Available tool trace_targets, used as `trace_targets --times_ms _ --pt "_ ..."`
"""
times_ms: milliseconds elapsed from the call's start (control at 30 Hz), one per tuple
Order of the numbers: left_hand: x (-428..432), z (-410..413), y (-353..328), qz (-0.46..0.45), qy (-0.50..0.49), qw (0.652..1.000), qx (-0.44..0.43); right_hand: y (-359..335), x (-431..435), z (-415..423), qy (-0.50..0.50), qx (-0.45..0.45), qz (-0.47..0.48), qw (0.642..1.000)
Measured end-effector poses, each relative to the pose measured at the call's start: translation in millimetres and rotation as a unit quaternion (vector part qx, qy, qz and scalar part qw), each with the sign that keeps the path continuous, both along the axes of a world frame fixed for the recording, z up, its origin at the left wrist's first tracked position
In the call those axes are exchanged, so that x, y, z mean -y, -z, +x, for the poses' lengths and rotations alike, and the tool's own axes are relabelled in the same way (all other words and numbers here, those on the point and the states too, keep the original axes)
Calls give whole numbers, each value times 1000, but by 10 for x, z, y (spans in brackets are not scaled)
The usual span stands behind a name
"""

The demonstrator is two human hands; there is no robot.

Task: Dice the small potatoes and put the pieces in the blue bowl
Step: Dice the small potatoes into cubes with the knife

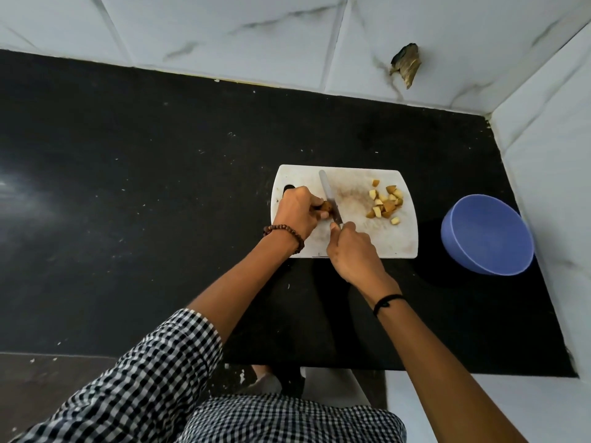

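A white cutting board (358,238) lies on the black counter. My left hand (297,211) pinches a small brown potato (327,206) at the board's left side. My right hand (350,251) grips the handle of a knife (329,196), whose blade rests on the potato's right side and points away from me. A heap of diced potato pieces (385,203) sits at the board's right. The blue bowl (487,233) stands to the right of the board, with nothing visible inside it.
The black counter (144,187) stretches wide to the left. White marble-look tiled walls (287,36) close the back and right side, right next to the bowl. A brown stain or chip (405,63) marks the back wall. The counter's front edge runs below my forearms.
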State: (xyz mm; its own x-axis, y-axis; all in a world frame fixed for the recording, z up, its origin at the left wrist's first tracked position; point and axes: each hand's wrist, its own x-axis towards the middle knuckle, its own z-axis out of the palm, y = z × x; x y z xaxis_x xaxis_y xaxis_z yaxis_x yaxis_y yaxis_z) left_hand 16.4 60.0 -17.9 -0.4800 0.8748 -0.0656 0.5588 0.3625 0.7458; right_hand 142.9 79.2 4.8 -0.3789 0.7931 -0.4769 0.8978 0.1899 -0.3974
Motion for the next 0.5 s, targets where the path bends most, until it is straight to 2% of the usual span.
trace_targets --times_ms 500 --pt "3 59 4 -18 -8 999 -25 -35 44 34 -22 13 35 999"
